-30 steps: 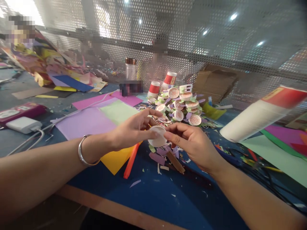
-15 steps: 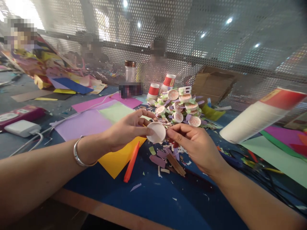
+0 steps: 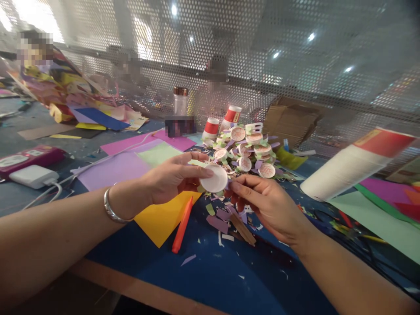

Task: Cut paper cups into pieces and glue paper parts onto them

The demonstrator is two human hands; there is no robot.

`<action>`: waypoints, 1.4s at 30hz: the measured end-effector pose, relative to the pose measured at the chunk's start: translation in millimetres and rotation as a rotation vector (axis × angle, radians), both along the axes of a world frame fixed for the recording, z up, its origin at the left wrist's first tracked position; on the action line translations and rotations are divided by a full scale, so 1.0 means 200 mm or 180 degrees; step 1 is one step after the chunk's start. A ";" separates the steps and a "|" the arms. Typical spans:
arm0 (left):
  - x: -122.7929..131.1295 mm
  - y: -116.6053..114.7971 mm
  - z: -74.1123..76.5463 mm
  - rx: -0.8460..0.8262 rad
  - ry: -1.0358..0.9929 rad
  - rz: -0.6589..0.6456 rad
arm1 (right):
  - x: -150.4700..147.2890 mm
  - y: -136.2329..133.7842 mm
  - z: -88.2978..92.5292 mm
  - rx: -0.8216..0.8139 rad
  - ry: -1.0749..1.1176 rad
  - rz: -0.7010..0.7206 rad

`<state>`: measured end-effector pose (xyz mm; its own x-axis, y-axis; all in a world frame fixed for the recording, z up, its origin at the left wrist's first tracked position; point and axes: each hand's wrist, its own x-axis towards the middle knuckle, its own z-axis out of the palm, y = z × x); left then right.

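Left hand (image 3: 179,177): grip closed on white disc (image 3: 215,179) at its left side | right hand (image 3: 262,197): grip pinching purple tab (image 3: 229,183) at disc's right edge | disc: above bench (image 3: 229,271), nearer than heaped discs (image 3: 244,151)

L hand (image 3: 177,178) & R hand (image 3: 264,201) both pinching, nr ea. other.

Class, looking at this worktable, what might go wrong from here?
The white disc, pinched at one side by the left hand, might slip or bend. The piled round pieces just beyond the right hand might topple if bumped. The orange marker near the table's front edge might roll off if nudged.
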<state>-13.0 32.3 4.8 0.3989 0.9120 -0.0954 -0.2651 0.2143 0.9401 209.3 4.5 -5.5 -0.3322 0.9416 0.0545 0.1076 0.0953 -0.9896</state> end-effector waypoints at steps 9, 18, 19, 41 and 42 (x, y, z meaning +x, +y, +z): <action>-0.01 0.01 0.00 0.0324 0.0209 0.0537 | 0.01 0.00 -0.01 0.0186 -0.0296 -0.0278; 0.03 -0.04 -0.02 0.0866 0.0416 -0.0109 | -0.03 -0.01 -0.01 0.0000 -0.0351 0.0082; 0.03 -0.04 -0.02 0.0843 0.0363 -0.0110 | -0.04 -0.01 -0.01 -0.0006 -0.0353 0.0100; 0.01 0.01 -0.02 0.0397 0.0441 -0.0132 | 0.43 0.03 0.20 0.1091 -0.3569 -0.0862; 0.01 0.00 -0.03 0.0438 0.0443 -0.0108 | 0.48 0.01 0.20 0.0981 -0.3700 -0.0896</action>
<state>-10.6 32.9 -0.5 0.4214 0.9065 -0.0271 -0.1254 0.0879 0.9882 305.2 7.3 33.7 -0.1195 0.9883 0.0948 0.9626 0.1387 -0.2329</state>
